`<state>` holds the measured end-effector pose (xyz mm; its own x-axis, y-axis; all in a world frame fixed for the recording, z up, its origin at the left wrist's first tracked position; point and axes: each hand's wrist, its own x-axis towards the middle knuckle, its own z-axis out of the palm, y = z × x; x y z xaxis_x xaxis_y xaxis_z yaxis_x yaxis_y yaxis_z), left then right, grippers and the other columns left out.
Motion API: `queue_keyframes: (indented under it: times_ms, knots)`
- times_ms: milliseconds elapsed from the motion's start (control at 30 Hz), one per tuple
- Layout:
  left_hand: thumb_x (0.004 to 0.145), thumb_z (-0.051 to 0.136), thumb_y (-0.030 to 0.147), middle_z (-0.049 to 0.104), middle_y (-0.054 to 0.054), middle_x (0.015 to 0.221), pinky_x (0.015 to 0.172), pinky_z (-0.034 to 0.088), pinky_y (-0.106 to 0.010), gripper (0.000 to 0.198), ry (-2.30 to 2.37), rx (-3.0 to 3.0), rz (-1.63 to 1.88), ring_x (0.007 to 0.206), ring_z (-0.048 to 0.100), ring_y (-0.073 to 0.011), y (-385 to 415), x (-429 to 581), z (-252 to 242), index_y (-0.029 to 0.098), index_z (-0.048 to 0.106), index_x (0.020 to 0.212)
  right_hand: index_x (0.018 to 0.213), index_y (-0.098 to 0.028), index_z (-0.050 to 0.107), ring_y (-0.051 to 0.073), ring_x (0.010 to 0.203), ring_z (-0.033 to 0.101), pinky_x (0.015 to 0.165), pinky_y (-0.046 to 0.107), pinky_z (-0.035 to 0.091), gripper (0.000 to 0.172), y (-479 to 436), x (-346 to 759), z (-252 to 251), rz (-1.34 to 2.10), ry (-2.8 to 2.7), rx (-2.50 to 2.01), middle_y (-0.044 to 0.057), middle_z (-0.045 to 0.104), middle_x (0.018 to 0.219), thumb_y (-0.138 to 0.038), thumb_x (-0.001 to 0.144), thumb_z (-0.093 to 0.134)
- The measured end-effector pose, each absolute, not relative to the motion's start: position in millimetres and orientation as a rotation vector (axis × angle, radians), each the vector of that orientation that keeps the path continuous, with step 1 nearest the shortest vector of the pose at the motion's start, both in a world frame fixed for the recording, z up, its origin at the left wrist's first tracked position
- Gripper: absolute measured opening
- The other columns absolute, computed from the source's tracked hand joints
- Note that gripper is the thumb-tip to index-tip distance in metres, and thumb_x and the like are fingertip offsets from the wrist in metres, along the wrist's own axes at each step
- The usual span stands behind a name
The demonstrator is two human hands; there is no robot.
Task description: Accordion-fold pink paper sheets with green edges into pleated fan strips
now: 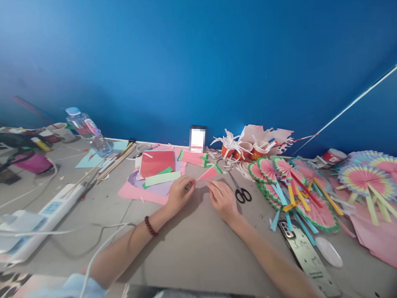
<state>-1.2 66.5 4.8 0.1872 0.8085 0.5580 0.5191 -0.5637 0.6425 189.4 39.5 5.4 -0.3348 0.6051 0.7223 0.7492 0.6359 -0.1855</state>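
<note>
A small folded paper piece, pink with a green and white edge, is held up between my two hands above the grey table. My left hand pinches its narrow left end between thumb and fingers. Close to its lower right side is my right hand, fingers bent together near the paper; their exact hold is too small to make out. Just behind the piece lies a pleated pink and green strip. Black-handled scissors rest right of my right hand.
Red paper and a pale green strip lie left. Finished paper fans, a phone and a white mouse are right. A power strip, bottle and wooden sticks stand or lie at left.
</note>
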Motion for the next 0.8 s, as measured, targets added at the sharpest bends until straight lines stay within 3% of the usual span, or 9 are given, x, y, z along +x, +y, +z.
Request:
queue_keyframes:
  times_ms: [200, 333, 500, 700, 800]
  knots:
    - [0.088, 0.046, 0.018, 0.062, -0.005, 0.078, 0.066, 0.038, -0.028, 0.013, 1.232, 2.692, 1.357, 0.073, 0.053, -0.0146, 70, -5, 2, 0.018, 0.059, 0.085, 0.131, -0.024, 0.048, 0.022, 0.107, 0.055, 0.091, 0.037, 0.046, 0.047, 50, 207, 5, -0.385, -2.085, -1.255, 0.010, 0.051, 0.130, -0.008, 0.088, 0.036]
    - [0.090, 0.045, 0.016, 0.062, -0.004, 0.081, 0.066, 0.037, -0.029, 0.013, 1.246, 2.850, 1.276, 0.074, 0.053, -0.0151, 70, -7, 1, 0.018, 0.058, 0.088, 0.124, -0.020, 0.054, 0.022, 0.105, 0.054, 0.088, 0.035, 0.046, 0.042, 55, 214, 2, -0.353, -2.109, -1.270, 0.011, 0.059, 0.117, -0.007, 0.088, 0.037]
    - [0.089, 0.045, 0.014, 0.062, -0.006, 0.088, 0.073, 0.038, -0.032, 0.014, 1.281, 3.080, 1.074, 0.081, 0.053, -0.0177, 72, -11, 2, 0.017, 0.057, 0.093, 0.100, -0.018, 0.064, 0.021, 0.087, 0.056, 0.077, 0.034, 0.044, 0.024, 58, 215, 3, -0.471, -2.174, -1.308, 0.008, 0.065, 0.096, -0.011, 0.088, 0.045]
    - [0.087, 0.045, 0.007, 0.060, -0.008, 0.089, 0.077, 0.041, -0.034, 0.014, 1.316, 3.172, 0.733, 0.084, 0.054, -0.0202, 74, -5, -1, 0.015, 0.056, 0.087, 0.088, -0.017, 0.063, 0.022, 0.094, 0.053, 0.080, 0.034, 0.038, 0.015, 59, 209, 5, -0.539, -2.291, -1.360, 0.008, 0.066, 0.102, -0.010, 0.085, 0.050]
    - [0.085, 0.048, 0.007, 0.060, -0.007, 0.084, 0.074, 0.042, -0.033, 0.010, 1.344, 3.096, 0.541, 0.079, 0.054, -0.0203, 73, -2, -3, 0.015, 0.056, 0.083, 0.086, -0.017, 0.062, 0.022, 0.090, 0.054, 0.079, 0.032, 0.038, 0.014, 60, 207, 4, -0.391, -2.376, -1.480, 0.008, 0.066, 0.091, -0.009, 0.083, 0.051]
